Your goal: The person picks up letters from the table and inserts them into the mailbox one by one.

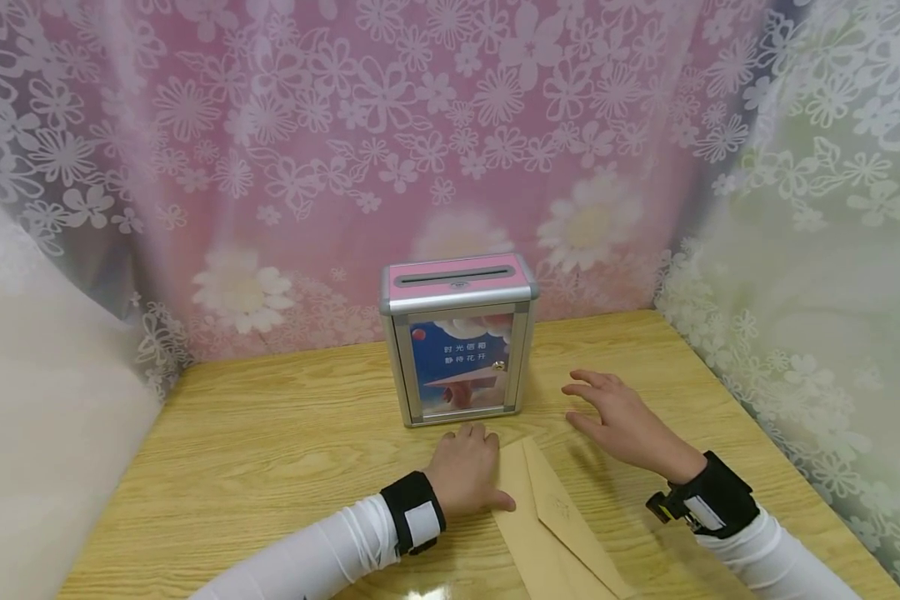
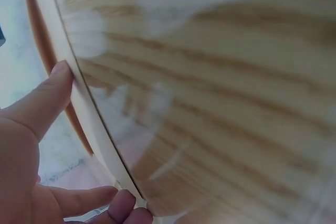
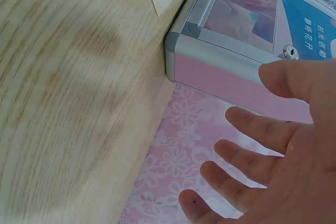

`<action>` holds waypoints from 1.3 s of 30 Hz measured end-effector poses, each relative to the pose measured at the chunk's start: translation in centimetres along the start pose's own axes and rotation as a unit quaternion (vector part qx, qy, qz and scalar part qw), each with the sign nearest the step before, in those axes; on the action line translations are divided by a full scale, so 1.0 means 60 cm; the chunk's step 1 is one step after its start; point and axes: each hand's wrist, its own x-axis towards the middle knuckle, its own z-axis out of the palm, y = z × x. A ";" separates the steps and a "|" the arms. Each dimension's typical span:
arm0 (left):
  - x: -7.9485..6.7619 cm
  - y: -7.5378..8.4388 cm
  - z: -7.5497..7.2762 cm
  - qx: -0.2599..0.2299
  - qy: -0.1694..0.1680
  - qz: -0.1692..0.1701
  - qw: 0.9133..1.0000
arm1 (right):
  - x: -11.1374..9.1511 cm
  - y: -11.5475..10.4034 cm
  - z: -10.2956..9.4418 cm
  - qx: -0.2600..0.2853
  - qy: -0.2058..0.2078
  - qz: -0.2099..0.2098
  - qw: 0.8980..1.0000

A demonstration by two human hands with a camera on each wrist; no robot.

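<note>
A tan paper envelope (image 1: pixel 543 525) lies flap side up on the table, in front of a silver-framed letter box (image 1: pixel 461 358) with a pink slotted top. My left hand (image 1: pixel 461 471) rests at the envelope's left edge, its thumb on the paper and its fingertips close to the box's foot. In the left wrist view the thumb touches the pale edge of the envelope (image 2: pixel 80 85). Held above the table to the right of the box, my right hand (image 1: pixel 630 421) has its fingers spread and holds nothing. The right wrist view shows its bare palm (image 3: pixel 299 166).
The letter box has a small round lock (image 1: pixel 498 365) on its front door. Behind it hangs a pink flowered curtain (image 1: pixel 330 167), with pale cloth on both sides. Wood-grain table surface (image 1: pixel 270 442) stretches left of the box.
</note>
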 end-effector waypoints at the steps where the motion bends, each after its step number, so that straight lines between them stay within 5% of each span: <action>1: 0.000 -0.001 -0.001 -0.006 0.000 0.000 1.000 | 0.000 0.000 0.000 -0.001 0.000 0.000 1.000; 19: -0.005 -0.015 -0.012 -0.082 -0.007 -0.025 0.996 | -0.009 -0.004 0.011 0.007 -0.014 0.000 1.000; 27: -0.006 -0.020 -0.042 -0.204 -0.018 -0.048 0.978 | -0.009 -0.016 0.012 0.082 -0.078 0.011 0.993; 32: -0.007 -0.027 -0.064 -0.259 0.021 -0.033 0.965 | -0.007 -0.031 0.008 0.129 -0.113 0.022 0.985; 39: -0.010 -0.030 -0.091 -0.251 0.089 0.012 0.964 | -0.003 -0.045 -0.003 0.181 -0.118 0.018 0.976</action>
